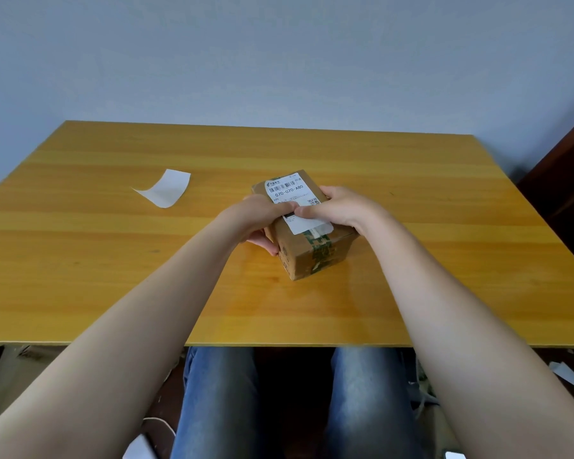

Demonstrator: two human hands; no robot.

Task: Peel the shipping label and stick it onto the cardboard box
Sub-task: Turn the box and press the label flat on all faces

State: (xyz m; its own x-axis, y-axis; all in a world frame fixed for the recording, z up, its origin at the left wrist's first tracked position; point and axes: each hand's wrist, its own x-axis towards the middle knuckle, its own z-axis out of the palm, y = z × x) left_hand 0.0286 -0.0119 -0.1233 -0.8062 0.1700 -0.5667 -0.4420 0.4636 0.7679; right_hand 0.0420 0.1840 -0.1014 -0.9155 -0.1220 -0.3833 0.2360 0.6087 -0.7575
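At the left of the frame, a little above the middle, a white backing paper (164, 188) lies on the yellow wooden table (113, 260), with its left corner curling up; it is well apart from your hands. Your left arm comes from the lower left corner and stretches diagonally up to the centre of the frame. Your left hand (262, 220) is curled around the left side of the cardboard box (312, 256): the thumb lies flat on the top face and presses on the shipping label (292, 193), and the other fingers wrap under the left wall, so this hand is grasping the box. The box sits on the table slightly right of the centre, turned so that one corner points toward you, and a green printed tape runs over its near face. The label is already on the top face, with a barcode and the text 070-070-A80 on the far part; its near end reaches close to the near top edge. Your right arm comes from the lower right corner. Your right hand (342, 207) rests over the right side of the box, fingers bent around the far right edge, and its thumb presses the label just beside the left thumb, tips almost touching.
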